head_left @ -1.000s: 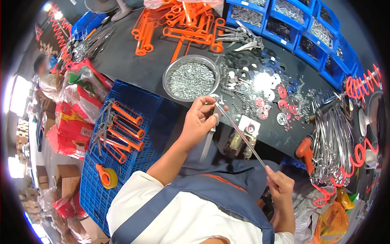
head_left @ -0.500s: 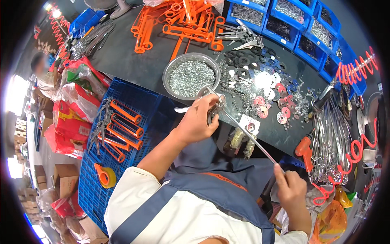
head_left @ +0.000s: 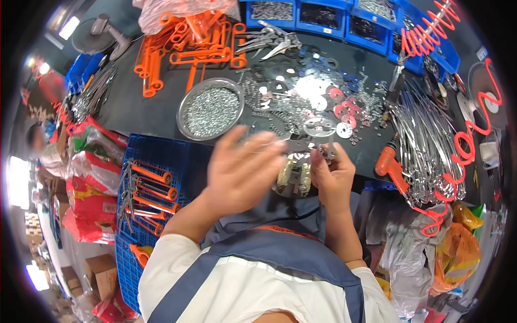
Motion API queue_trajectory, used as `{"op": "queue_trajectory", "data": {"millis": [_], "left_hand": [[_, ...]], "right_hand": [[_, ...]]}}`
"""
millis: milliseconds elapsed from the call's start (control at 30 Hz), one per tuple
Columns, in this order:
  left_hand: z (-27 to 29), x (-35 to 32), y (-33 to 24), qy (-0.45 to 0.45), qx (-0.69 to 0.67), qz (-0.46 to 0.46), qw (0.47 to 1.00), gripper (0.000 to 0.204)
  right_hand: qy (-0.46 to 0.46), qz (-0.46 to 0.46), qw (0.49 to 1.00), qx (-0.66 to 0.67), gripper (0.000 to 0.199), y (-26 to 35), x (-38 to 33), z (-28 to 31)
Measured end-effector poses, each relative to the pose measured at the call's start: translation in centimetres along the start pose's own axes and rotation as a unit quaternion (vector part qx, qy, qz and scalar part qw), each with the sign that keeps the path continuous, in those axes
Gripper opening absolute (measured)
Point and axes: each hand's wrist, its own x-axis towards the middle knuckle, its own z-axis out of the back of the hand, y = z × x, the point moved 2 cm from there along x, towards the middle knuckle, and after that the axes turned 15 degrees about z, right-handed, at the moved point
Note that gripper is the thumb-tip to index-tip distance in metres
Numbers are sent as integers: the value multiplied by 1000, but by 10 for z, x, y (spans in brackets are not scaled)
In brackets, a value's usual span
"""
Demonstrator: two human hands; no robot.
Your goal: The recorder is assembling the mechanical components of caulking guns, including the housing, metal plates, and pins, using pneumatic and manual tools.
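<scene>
Steady the metal part (head_left: 323, 150) in the right hand (head_left: 335, 175), thumb and fingers pinched on it, right of the bowl (head_left: 183, 125) and toward its near side. Note the left hand (head_left: 239, 175) just to the near right of the bowl, fingers stretched open and blurred; cannot tell about anything thin in its grasp. Best to support the part from two sides before turning or pressing, and to ease off rather than force. Mind the yellow-wrapped fixture (head_left: 287, 173), to the near right of the bowl and between the hands, easy to knock. Avoid scattering the pink washers (head_left: 340, 112), well right of the bowl, or tipping the bowl itself. See also orange handles (head_left: 203, 56) beyond the bowl, blue bins (head_left: 315, 28) farther off to its right, and far right of it an orange drill (head_left: 392, 167), long rods (head_left: 425, 140) and a red hose (head_left: 413, 44), liable to snag.
</scene>
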Motion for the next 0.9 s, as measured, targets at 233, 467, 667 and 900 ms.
{"op": "queue_trajectory", "data": {"millis": [233, 467, 667, 900], "left_hand": [[19, -13, 42, 431, -240, 278, 824, 42], [-16, -10, 29, 320, -613, 273, 669, 45], [-27, -22, 11, 251, -633, 430, 593, 45], [-33, -27, 18, 274, -607, 466, 583, 57]], "right_hand": [[27, -152, 955, 252, 17, -6, -30, -1], [132, -102, 976, 140, 27, 5, -42, -34], [-98, 20, 926, -364, 15, -79, 19, 127], [45, -20, 766, -641, 20, -70, 30, 127]]}}
